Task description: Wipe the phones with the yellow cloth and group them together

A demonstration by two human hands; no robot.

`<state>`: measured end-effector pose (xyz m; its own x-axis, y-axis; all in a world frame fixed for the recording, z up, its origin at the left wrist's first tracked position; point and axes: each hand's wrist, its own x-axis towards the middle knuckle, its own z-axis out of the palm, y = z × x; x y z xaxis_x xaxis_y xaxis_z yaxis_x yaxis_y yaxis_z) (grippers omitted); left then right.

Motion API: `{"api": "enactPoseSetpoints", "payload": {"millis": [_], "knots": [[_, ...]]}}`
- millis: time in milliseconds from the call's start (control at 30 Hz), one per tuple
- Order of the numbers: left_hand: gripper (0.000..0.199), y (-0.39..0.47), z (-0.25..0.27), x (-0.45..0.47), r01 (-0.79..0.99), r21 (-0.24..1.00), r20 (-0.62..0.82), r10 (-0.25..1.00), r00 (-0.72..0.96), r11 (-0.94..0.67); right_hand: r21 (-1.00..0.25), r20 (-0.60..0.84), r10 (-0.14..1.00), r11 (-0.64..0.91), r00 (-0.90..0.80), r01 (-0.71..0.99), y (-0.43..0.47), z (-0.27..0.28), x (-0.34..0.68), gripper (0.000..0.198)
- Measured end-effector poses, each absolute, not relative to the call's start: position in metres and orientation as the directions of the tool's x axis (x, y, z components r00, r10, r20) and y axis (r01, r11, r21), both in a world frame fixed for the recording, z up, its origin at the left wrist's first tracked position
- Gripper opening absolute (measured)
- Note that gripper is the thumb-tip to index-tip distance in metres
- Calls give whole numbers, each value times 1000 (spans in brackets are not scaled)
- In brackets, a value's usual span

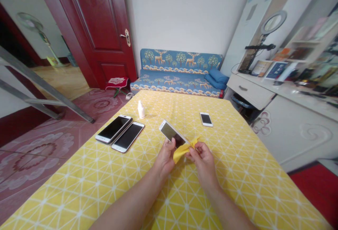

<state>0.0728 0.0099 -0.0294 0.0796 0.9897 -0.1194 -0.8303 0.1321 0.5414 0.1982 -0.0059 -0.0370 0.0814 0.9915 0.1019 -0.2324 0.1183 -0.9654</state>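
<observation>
On the left of the patterned yellow tablecloth (105, 184), a thicker phone (113, 129) lies beside a thinner phone (128, 137); a white bottle (141, 111) stands beyond them. Near the middle, the left hand (166, 156) grips a tilted white phone (169, 130) above the table. The right hand's (205, 159) fingers pinch a yellow cloth (181, 151) at its near right end. Farther right lies a small phone (206, 119).

Rect. cloth-covered yellow surface (113, 187): wht. line grid, triangles. Thin yellow fabric cloth (181, 151): plain. Wht. rect. held phone (170, 131): dk. screen. Wht. rect. phone w/ dk. side edge (113, 129) & wht. rect. slim phone (128, 136): blk. screens. Small wht. rect. phone (206, 119): dk. screen. Small plastic bottle (141, 111): plain wht. Long blue upholstered sofa (179, 76): tan deer, grn. trees, wht./orange scalloped bands. Paneled door (101, 22): dk. red. Tile floor (31, 159): pinkish-red w/ pale floral scrolls.
</observation>
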Motion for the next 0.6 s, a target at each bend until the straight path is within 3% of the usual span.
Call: {"api": "enactPoseSetpoints", "payload": {"millis": [333,600], "knots": [[17,11,-31,77,-849,521,-230,972,-43,86,-968,249,969,249,10,-27,-12,-38,182,18],[35,14,-40,76,-819,568,-161,987,-13,82,-940,332,943,328,30,90,-14,-42,181,15]]}}
